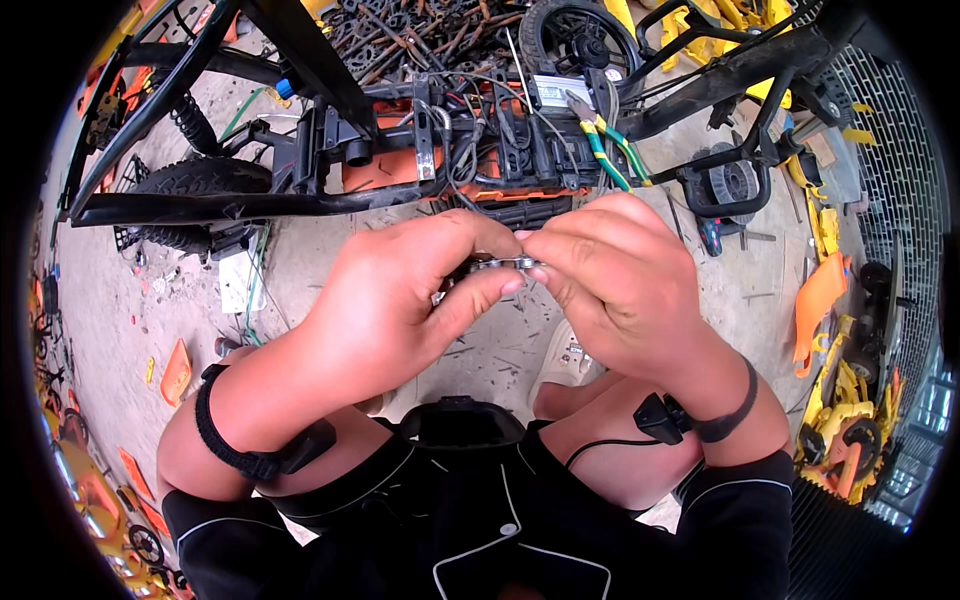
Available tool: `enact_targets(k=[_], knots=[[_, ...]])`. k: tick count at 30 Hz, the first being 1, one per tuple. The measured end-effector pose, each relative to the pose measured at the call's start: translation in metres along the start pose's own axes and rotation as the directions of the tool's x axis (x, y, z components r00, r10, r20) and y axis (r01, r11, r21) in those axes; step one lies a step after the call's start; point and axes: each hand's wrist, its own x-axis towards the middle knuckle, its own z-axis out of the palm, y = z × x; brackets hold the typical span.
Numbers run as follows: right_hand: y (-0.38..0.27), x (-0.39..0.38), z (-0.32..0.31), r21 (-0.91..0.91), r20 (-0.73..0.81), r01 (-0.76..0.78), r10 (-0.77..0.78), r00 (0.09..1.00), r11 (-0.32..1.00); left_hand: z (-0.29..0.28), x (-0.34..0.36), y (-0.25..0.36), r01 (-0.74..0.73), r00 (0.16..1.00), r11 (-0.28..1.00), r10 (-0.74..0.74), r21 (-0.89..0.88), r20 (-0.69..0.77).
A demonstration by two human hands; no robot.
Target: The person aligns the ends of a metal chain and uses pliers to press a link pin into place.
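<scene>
In front of me, close to the middle of the view, a small silvery metal part (507,263) is pinched between both hands. My left hand (395,285) has it between thumb and fingers, and the fingers of my right hand (620,270) grip its other end. Fingers cover much of the part, so its exact kind cannot be told. Just beyond my hands lies a black vehicle frame (250,207) with bundled cables (470,150). Pliers with green and yellow handles (610,148) rest on it, beside a silver box (552,92).
A knobby tire (200,180) is at the frame's left end; another wheel (580,45) stands behind. Rusty metal parts (400,40) are heaped at the back. Yellow and orange panels (822,310) lie to the right. A power tool (709,235) is on the concrete floor (330,260).
</scene>
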Motion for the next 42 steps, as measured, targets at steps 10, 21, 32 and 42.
enact_targets(k=[10, 21, 32, 42], knots=[[-0.003, -0.002, 0.001, 0.039, -0.038, -0.022, 0.024, 0.999, 0.999, 0.004, 0.002, -0.002, -0.173, 0.980, 0.971, 0.186, 0.168, -0.066], [0.000, -0.004, 0.001, 0.027, 0.006, -0.015, 0.015, 1.000, 1.000, 0.004, 0.007, -0.002, -0.194, 0.976, 0.957, 0.210, 0.214, -0.057], [-0.002, -0.006, -0.001, 0.055, 0.027, -0.100, 0.098, 0.995, 0.993, 0.002, 0.008, -0.004, -0.224, 0.972, 0.948, 0.235, 0.227, -0.024], [0.006, -0.006, 0.008, 0.451, 0.191, -0.327, 0.268, 0.944, 0.830, -0.002, 0.008, 0.002, -0.062, 0.998, 0.998, 0.062, -0.007, -0.025]])
